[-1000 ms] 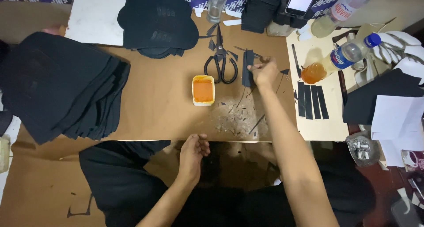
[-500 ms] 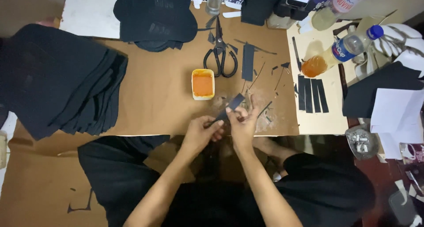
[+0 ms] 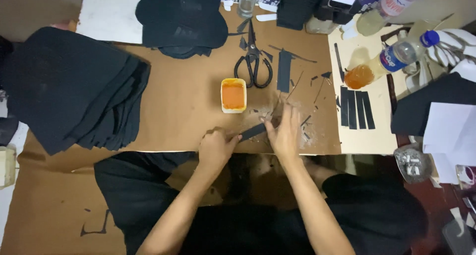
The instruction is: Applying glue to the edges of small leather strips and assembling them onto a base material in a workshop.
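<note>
I see both hands at frame centre on one black strip (image 3: 254,131). Left hand (image 3: 216,147) is closed on its lower-left end; right hand (image 3: 284,131) lies flat with fingers spread, pinning the other end to the brown board (image 3: 178,106), probably to steady it. Orange glue tub (image 3: 233,95) just above, scissors (image 3: 254,66) higher up.
</note>
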